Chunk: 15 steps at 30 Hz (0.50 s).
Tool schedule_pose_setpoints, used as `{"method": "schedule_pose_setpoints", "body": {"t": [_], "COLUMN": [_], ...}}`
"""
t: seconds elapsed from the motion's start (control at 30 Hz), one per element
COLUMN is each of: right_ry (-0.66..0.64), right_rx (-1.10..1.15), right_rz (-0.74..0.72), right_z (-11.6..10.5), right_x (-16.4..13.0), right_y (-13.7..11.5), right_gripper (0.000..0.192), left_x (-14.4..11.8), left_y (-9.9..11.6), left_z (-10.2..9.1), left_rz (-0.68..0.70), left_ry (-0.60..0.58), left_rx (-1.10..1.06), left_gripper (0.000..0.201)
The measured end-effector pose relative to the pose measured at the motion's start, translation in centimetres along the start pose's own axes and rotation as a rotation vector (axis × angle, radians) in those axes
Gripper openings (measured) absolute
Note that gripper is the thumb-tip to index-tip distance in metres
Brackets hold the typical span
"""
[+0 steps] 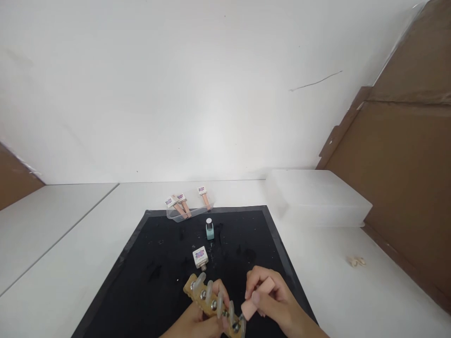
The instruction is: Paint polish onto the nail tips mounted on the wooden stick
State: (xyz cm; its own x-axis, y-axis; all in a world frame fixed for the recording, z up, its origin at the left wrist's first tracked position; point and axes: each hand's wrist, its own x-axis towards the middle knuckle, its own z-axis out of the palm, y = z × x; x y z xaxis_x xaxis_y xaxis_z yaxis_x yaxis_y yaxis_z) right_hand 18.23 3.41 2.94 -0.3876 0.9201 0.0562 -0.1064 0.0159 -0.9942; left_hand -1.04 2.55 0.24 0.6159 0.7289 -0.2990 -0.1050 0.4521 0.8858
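Nail-tip holder strip [213, 303] sits low in the frame, right between both hands at the near edge of the black mat [155, 253].

Going left to right: left hand [197, 324] is closed around the strip from below, its long axis running diagonally from upper left down to lower right, clear nail tips [210, 290] sticking up. Right hand [273, 300] pinches a pink polish cap-brush [257, 298], tip touching the strip's lower right end, so the right is the working hand. Farther back: white bottle [200, 257], mint bottle [210, 229], three pink brushes [183, 204] near the mat's far edge. Clear tub [317, 197] off right; plenty of open mat on the left.
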Motion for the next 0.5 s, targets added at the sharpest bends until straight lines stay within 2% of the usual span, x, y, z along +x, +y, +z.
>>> {"method": "schedule_pose_setpoints", "body": {"t": [0.07,0.13,0.23,0.4,0.5], "right_ry": [-0.003,0.052,0.132,0.002,0.011], "right_rx": [-0.045,-0.066,-0.041,0.054,0.021], "right_rz": [0.011,0.053,0.042,0.024,0.043], "right_z": [0.10,0.16,-0.01,-0.12,0.10], "right_x": [0.00,0.20,0.45,0.11,0.13], "right_y": [-0.27,-0.44,-0.30,-0.11,-0.06], "right_gripper": [0.038,0.036,0.034,0.039,0.039], "left_x": [0.01,-0.02,-0.14,-0.37,-0.46], "left_y": [0.00,0.09,0.23,-0.11,-0.22], "left_z": [0.01,0.03,0.02,-0.23,-0.33], "left_rz": [-0.003,-0.004,-0.002,-0.014,-0.006], "left_ry": [0.004,-0.003,-0.012,-0.039,-0.047], "left_rx": [-0.011,-0.005,0.013,0.011,0.012], "left_gripper": [0.035,0.035,0.033,0.032,0.032]}}
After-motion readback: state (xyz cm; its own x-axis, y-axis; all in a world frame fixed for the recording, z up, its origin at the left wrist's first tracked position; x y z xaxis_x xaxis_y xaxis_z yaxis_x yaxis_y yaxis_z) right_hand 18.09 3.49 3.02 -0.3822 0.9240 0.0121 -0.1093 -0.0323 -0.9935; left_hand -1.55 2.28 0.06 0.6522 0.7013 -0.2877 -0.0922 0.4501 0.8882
